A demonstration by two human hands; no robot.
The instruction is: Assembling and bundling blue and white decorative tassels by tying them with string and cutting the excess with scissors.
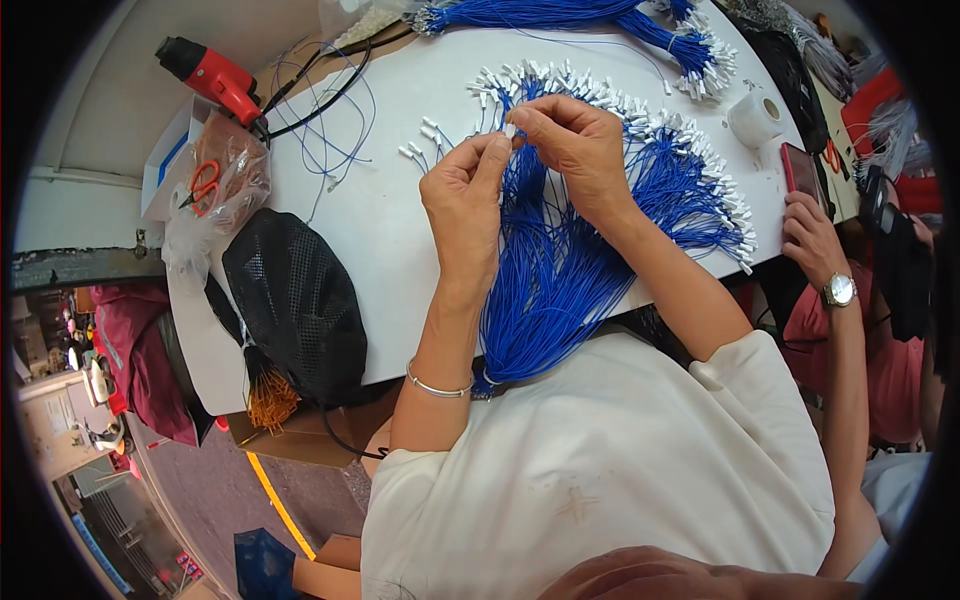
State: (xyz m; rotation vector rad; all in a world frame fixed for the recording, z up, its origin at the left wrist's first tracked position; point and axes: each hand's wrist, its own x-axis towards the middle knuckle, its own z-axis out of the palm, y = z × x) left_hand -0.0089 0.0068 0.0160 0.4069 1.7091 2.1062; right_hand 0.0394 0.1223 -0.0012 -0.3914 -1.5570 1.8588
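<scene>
Fingers of the left hand (465, 200) are pressed together, thumb against forefinger, pinching a single blue wire just below its white terminal (510, 130). The right hand (575, 150) meets it from the other side, its fingertips closed on that same small white tip, so both hands touch at one point above the counter (385, 215).

Going left to right: at the far left edge of the counter a red hot-air gun (210, 75) lies with its black cord trailing off, and beside it a clear plastic bag holds orange-handled scissors (205, 185). Nearer the body a black mesh pouch (300, 305) sits on the counter's front edge, with a tuft of orange wires (268, 395) hanging below it. A few loose blue wires with white ends lie just left of the left hand.

Under both hands a thick bundle of blue wires (545, 290) runs with its long axis from the person's lap up and away, fanning right into a curved row of white terminals. The pinched wire rises from this bundle, so the remaining wires lie directly below and to the right of the fingers, nearer the right hand. Farther right stands a roll of white tape (757, 117), and another person's hand (810, 240), wearing a wristwatch, holds a phone (800, 170) at the counter's right edge.
</scene>
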